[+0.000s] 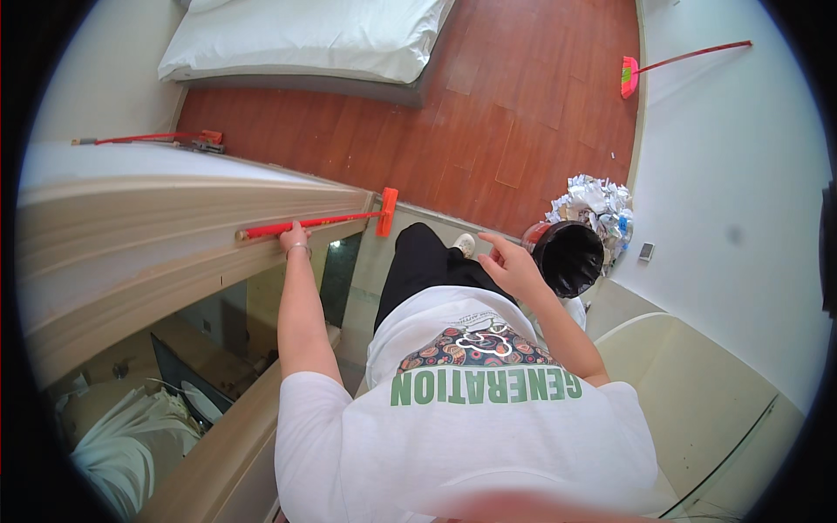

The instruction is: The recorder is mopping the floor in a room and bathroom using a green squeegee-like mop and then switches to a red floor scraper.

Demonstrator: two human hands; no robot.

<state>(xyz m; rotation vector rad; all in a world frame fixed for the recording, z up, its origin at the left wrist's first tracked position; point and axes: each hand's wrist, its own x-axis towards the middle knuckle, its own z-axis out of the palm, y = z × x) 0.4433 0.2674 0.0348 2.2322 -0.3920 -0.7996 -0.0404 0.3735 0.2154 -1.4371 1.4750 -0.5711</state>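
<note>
My left hand [295,237] is closed around the red handle of a long-handled cleaning tool [340,218], near its top end. The tool's flat orange-red head [387,212] stands by the doorway threshold; I cannot tell whether it is a dustpan or a brush. Beside the handle runs a pale wooden door frame [196,229]. My right hand [513,265] hangs in the air over my leg, fingers bent and apart, holding nothing. Just beyond it is a bin [567,259] lined with a black plastic bag, its mouth dark inside.
Scrap paper and other rubbish lie heaped [595,196] behind the bin. A pink broom [629,77] leans against the right wall. Ahead, a bed with white bedding [314,39] stands on a reddish wood floor [510,124]. Another red-handled tool [210,136] rests at the left wall.
</note>
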